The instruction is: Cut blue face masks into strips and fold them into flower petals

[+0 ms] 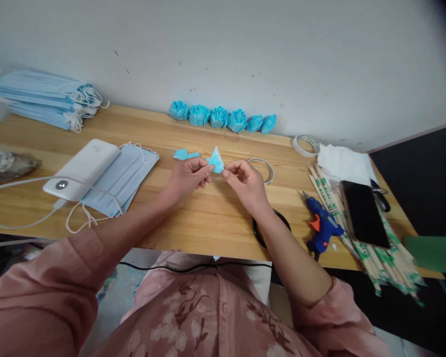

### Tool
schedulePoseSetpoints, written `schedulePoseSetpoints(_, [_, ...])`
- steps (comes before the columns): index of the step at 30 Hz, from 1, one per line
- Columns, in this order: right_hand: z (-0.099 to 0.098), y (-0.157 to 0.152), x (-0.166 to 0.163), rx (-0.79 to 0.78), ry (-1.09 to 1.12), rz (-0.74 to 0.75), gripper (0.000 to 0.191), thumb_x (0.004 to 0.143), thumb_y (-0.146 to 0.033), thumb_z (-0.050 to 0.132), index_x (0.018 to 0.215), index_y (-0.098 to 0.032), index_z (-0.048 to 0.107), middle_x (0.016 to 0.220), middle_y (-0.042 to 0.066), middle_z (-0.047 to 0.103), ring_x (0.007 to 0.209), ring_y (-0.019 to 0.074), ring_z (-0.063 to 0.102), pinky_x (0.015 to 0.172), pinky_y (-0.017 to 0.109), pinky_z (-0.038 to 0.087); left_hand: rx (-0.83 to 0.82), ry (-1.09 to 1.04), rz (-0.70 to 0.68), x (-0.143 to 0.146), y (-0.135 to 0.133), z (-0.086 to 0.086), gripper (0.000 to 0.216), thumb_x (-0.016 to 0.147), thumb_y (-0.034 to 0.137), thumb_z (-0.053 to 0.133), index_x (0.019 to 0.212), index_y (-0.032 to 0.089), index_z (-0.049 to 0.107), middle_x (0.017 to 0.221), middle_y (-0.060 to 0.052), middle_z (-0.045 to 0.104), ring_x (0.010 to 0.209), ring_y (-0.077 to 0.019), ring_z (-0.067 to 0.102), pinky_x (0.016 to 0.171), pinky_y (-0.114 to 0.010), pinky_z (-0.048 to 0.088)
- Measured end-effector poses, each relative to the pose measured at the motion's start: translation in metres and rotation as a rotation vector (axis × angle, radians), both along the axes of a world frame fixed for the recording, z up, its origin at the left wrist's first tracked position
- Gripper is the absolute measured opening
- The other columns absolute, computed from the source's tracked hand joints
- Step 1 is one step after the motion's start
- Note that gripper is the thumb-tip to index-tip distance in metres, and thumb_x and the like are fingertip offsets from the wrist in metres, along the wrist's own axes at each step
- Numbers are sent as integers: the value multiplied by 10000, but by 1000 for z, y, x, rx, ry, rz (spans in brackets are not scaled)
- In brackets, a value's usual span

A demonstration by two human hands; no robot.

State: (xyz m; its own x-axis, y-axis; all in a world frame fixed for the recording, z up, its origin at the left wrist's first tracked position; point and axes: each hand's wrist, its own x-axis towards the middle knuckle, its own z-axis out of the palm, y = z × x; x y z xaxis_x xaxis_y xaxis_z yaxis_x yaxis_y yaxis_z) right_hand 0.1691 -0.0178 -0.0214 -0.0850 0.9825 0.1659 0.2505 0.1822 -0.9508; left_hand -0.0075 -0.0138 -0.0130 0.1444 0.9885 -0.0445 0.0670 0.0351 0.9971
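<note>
Both hands meet over the middle of the wooden table [193, 218]. My left hand [189, 176] and my right hand [243, 181] each pinch an edge of a small folded piece of blue mask fabric [216, 160], held just above the table. Two more small blue fabric pieces [185, 154] lie on the table right behind my left hand. A row of several finished blue fabric rosettes [223, 117] stands along the wall beyond the hands.
A stack of blue face masks [44, 99] sits far left, loose masks [128, 176] under a white power bank [83, 168]. Right side: tape rolls [305, 145], blue glue gun [322, 225], black phone [364, 213] on wrapped chopsticks [379, 258], white tissue [342, 161].
</note>
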Motion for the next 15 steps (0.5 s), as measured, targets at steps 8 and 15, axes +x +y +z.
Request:
schedulePoseSetpoints(8, [-5, 1, 1, 8, -34, -17, 133, 812, -318, 661, 741, -218, 609, 727, -14, 647, 644, 118, 530, 640, 291, 428, -8, -3, -15, 0, 0, -2, 273, 812, 373, 658, 639, 180, 575, 610, 19, 592, 518, -70, 476, 517, -217, 375])
schedulePoseSetpoints(15, [-4, 0, 1, 4, -43, -22, 130, 802, -297, 668, 724, -216, 604, 700, -19, 637, 622, 116, 527, 625, 291, 425, -26, -7, -19, 1, 0, 1, 272, 821, 354, 657, 631, 180, 569, 596, 23, 583, 509, -68, 467, 514, -217, 365])
